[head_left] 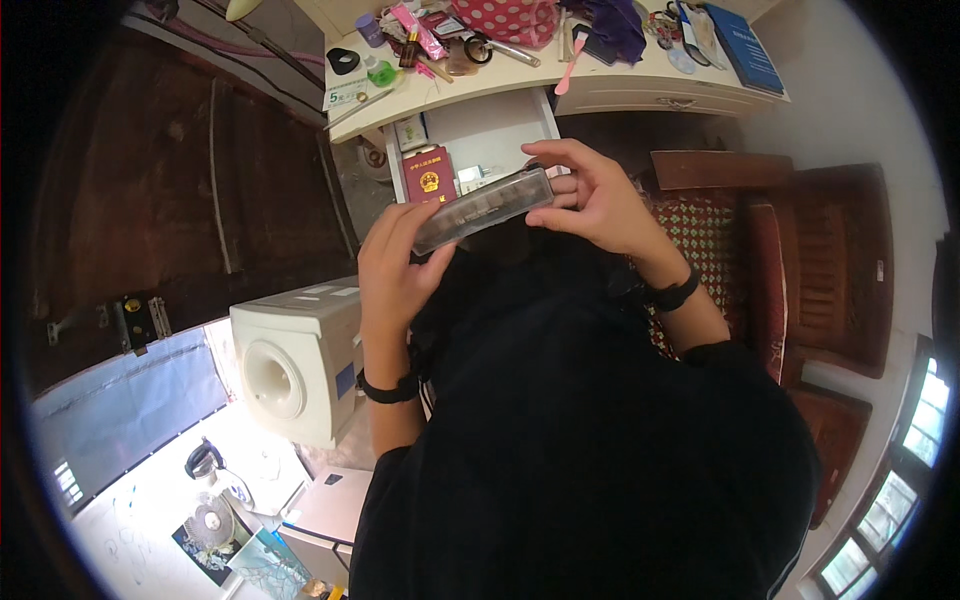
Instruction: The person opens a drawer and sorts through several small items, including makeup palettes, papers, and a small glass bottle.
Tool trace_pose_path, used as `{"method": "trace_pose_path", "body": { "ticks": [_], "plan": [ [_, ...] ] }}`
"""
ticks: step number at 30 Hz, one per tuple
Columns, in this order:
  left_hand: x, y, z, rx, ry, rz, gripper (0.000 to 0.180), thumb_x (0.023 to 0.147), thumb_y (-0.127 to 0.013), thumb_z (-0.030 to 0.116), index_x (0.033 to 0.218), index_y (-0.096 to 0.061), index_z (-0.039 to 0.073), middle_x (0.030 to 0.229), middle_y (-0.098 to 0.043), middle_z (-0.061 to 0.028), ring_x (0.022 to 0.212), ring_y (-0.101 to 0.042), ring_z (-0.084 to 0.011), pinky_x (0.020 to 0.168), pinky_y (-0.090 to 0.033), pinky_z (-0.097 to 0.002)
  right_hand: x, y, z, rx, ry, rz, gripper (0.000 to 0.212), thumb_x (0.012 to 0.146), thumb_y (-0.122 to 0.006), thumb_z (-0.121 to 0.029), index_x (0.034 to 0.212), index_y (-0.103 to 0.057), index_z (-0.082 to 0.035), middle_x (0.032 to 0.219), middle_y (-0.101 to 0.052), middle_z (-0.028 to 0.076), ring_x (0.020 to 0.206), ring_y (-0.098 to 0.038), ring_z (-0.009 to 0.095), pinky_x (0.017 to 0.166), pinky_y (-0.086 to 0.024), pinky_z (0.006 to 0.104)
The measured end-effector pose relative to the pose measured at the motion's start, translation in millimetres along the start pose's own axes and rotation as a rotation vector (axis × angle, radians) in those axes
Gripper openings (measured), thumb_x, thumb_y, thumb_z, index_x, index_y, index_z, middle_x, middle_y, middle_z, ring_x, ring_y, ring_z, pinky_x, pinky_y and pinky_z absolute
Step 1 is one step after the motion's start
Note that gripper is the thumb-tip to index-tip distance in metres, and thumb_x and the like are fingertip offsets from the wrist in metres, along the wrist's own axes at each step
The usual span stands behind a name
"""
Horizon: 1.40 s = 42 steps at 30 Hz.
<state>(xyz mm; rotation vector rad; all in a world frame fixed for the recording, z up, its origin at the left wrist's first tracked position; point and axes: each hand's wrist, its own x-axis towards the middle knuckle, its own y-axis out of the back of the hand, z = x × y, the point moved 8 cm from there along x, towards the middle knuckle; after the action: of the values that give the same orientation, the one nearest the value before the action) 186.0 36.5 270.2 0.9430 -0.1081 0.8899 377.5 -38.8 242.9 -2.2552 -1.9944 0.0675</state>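
Observation:
Between both hands I hold a long, clear plastic box [485, 210], tilted up toward the right; greyish contents show through its wall, too blurred to name. My left hand [395, 250] grips its left end, thumb below and fingers behind. At the right end, my right hand [590, 195] has its thumb under the box and its fingers curled round the back, the index finger raised. Just beyond the box is a pulled-out white drawer [490, 125]. In it lie a dark red booklet [430, 178] with a gold emblem and a small white item [470, 176].
Over the drawer, a cream desktop [450, 92] carries a pink polka-dot bag [505, 20], a purple cloth [618, 30], a pink brush [572, 62], a green bottle [380, 72] and a blue book [742, 50]. A white washing machine [300, 365] stands left; a wooden chair [830, 270] is right.

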Motion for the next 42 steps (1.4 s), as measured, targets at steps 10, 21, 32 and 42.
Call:
{"method": "trace_pose_path", "body": {
  "ticks": [10,21,32,42],
  "plan": [
    [-3,-7,3,-0.177,0.093,0.074,0.045,0.066,-0.083,0.009,0.105,-0.061,0.001,0.092,-0.064,-0.0135,0.084,-0.063,-0.0234,0.075,-0.049,-0.0310,-2,14,12,0.183,0.015,0.105,0.047,0.083,-0.068,0.002,0.126,-0.049,0.005,0.108,-0.059,0.013,0.095,-0.064,0.019,0.080,-0.056,0.0273],
    [-8,-12,34,0.033,-0.166,0.235,0.038,0.067,-0.082,0.004,0.099,-0.063,0.004,0.087,-0.067,-0.0127,0.073,-0.065,-0.0297,0.065,-0.052,-0.0351,-1,3,32,0.445,-0.046,0.293,0.046,0.087,-0.065,0.000,0.127,-0.043,0.004,0.110,-0.060,0.016,0.096,-0.064,0.020,0.080,-0.057,0.0299],
    [-19,-56,11,-0.438,0.209,0.012,0.044,0.076,-0.075,-0.001,0.112,-0.049,0.002,0.110,-0.063,-0.0149,0.089,-0.066,-0.0196,0.078,-0.052,-0.0313,6,7,47,0.420,-0.114,0.275,0.046,0.087,-0.062,-0.001,0.128,-0.041,0.000,0.114,-0.062,0.021,0.102,-0.063,0.025,0.085,-0.055,0.0373],
    [-28,-92,-20,-1.218,0.592,-0.085,0.016,0.098,-0.046,0.016,0.110,-0.043,0.005,0.109,-0.061,-0.0186,0.095,-0.066,-0.0290,0.080,-0.053,-0.0355,15,6,29,0.334,-0.077,0.254,0.056,0.080,-0.066,0.004,0.126,-0.035,0.003,0.105,-0.062,0.020,0.092,-0.064,0.021,0.078,-0.054,0.0311]
  ]
}}
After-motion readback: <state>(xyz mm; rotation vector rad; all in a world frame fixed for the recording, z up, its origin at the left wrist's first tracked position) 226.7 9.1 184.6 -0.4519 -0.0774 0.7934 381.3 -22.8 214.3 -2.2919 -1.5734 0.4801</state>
